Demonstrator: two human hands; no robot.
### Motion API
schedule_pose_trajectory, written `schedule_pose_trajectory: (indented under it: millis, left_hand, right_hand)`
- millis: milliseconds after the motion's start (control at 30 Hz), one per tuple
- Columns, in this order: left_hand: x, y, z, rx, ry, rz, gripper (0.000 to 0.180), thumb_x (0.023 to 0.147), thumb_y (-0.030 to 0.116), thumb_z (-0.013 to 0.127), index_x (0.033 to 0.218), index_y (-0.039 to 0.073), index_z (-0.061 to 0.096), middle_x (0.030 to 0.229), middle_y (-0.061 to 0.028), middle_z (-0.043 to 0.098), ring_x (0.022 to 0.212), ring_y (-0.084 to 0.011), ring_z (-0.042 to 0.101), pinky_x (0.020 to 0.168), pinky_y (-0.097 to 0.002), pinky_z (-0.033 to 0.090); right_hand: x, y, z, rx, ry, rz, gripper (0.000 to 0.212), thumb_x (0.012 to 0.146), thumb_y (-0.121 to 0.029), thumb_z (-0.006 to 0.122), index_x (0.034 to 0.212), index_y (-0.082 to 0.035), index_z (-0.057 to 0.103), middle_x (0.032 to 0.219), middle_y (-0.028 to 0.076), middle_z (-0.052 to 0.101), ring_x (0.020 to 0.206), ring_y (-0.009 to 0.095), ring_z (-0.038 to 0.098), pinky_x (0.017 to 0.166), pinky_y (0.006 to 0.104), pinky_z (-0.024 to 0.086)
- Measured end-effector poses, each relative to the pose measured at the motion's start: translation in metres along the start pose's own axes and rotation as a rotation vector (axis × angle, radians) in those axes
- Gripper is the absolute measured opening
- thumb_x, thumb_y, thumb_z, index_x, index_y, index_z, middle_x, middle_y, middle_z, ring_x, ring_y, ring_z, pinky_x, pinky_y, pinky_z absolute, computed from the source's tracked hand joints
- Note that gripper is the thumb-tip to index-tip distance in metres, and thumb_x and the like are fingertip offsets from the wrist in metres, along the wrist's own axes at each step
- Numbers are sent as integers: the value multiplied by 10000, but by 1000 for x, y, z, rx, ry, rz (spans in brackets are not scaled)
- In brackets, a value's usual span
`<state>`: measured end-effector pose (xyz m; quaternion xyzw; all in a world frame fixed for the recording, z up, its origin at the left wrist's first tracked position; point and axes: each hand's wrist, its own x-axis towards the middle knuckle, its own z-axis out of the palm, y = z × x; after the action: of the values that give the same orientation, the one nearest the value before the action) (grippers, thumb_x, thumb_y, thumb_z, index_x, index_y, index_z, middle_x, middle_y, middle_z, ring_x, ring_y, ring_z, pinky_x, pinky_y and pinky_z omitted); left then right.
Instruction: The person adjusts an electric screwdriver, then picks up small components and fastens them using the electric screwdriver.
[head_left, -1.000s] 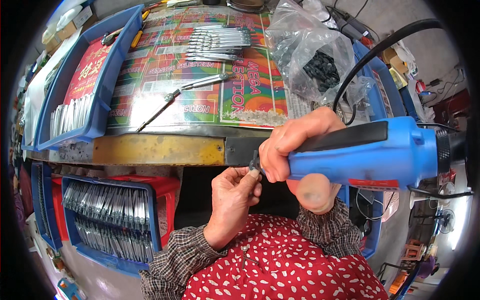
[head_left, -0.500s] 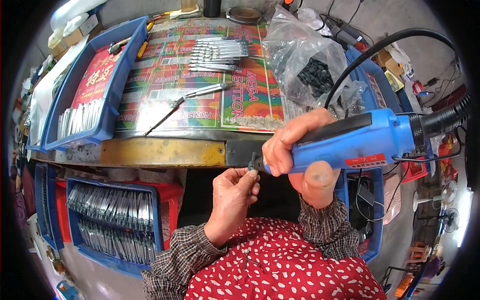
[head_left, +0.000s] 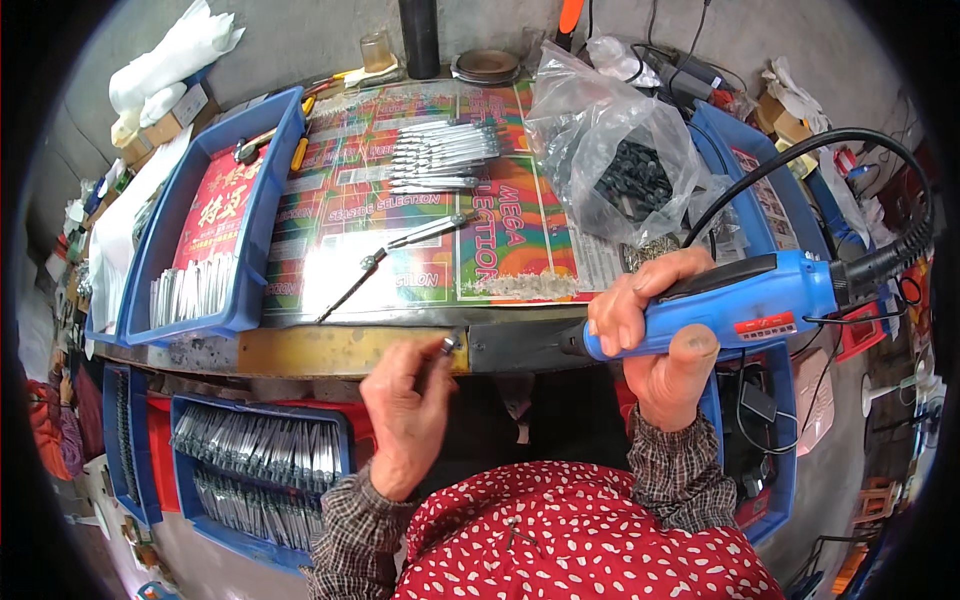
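Note:
My right hand (head_left: pixel 655 320) is wrapped round a blue handheld power tool (head_left: pixel 740 305) with a black grip pad and a thick black hose at its rear. Its dark nozzle (head_left: pixel 572 345) points left, just over the bench's front edge. My left hand (head_left: pixel 405 415) is closed, pinching a small dark part with a shiny end (head_left: pixel 448 346) between thumb and fingers, apart from the nozzle. Beyond it on the bench lies a silver rod with a dark joint and thin dark stem (head_left: pixel 420 232). Several silver rods (head_left: pixel 440 158) lie in a pile farther back.
A clear plastic bag (head_left: pixel 590 130) of small black parts (head_left: pixel 635 180) stands at the back right. On the left is a blue tray (head_left: pixel 245 290) with silver pieces. Below the bench edge (head_left: pixel 350 355), another blue tray (head_left: pixel 180 480) holds rows of silver rods. A black cord (head_left: pixel 790 150) arches at right.
My left hand has drawn away from the nozzle to the left with the small part. The power tool has shifted right in the picture, as the view tilted up and moved slightly.

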<state>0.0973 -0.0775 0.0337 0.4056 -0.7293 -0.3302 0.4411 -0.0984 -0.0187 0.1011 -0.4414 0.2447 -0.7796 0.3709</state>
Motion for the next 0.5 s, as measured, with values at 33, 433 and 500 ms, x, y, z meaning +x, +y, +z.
schedule_pose_trajectory:
  millis: [33,433,500]
  left_hand:
    - [12,-3,-4,200,55,162,122,774,-12,625,895,-2,617,734,-120,583,579,-200,580,518,-272,429]
    - [68,-56,-31,831,131,437,104,744,65,612,842,96,629,746,-60,561,746,-257,544,663,-366,400]
    - [74,-53,-28,870,146,437,109,739,62,607,839,98,631,747,-56,565,746,-255,547,662,-366,402]
  right_hand:
    - [0,-1,-4,-19,4,-8,513,720,-312,761,968,-1,437,653,65,502,574,164,505,547,303,437]
    - [3,7,-17,-10,36,-34,446,739,-248,737,976,1,452,650,76,519,583,170,520,560,310,450]
    - [3,7,-18,-11,41,-44,437,745,-242,733,978,1,454,651,79,523,585,172,523,562,311,452]
